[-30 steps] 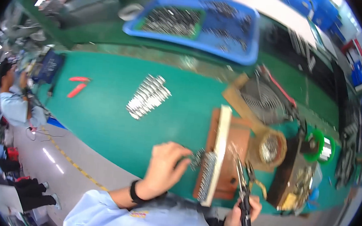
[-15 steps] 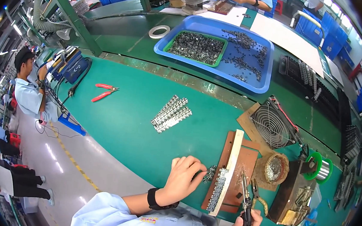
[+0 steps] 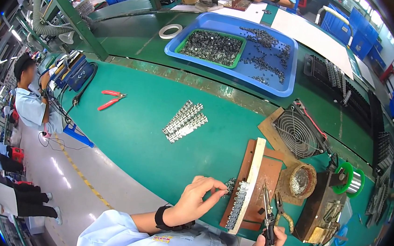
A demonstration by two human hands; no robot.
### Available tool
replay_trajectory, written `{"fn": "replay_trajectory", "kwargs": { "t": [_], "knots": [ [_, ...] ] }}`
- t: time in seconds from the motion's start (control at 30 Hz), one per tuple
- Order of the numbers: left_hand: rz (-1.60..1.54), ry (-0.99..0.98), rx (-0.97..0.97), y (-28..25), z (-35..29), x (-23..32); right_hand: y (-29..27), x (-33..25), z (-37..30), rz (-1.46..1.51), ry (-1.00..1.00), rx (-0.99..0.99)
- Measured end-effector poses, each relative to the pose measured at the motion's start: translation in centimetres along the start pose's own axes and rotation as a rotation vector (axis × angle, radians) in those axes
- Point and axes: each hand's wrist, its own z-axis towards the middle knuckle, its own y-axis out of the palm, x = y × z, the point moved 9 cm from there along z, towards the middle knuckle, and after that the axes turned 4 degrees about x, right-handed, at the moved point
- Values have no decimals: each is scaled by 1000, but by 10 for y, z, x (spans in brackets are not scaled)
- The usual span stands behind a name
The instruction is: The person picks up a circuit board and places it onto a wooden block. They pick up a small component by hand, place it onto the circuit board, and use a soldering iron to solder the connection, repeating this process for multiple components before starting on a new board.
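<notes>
My left hand is closed in a pinch at the edge of a small pile of dark metal parts; what its fingertips hold, if anything, is too small to make out. Just right of the pile stands a brown fixture board with a pale wooden bar across it. A row of small metal components lines the bar's left side. In my right hand is a soldering iron, its tip pointing away from me over the board.
Pliers, a round tin, a fan and a solder spool crowd the right. Red cutters and metal strips lie on the green mat. Beyond sits a blue tray; a co-worker is at left.
My left hand's thumb and index finger have come together at the parts pile, its other fingers lowering a little. The right hand keeps the soldering iron almost in place.
</notes>
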Motion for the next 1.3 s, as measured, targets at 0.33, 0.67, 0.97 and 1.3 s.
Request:
{"fn": "replay_trajectory", "kwargs": {
  "t": [0.33,0.67,0.97,1.3],
  "knots": [
    [-588,-439,-194,25,-17,-27,6,1,3,21,-77,-72],
    [-736,-569,-251,37,-22,-35,7,2,5,15,-144,-142],
    [-763,-613,-265,46,-20,-33,8,1,5,41,-165,-166],
    [-775,-616,-287,51,-22,-32,10,0,7,43,-154,-175]
  ]
}}
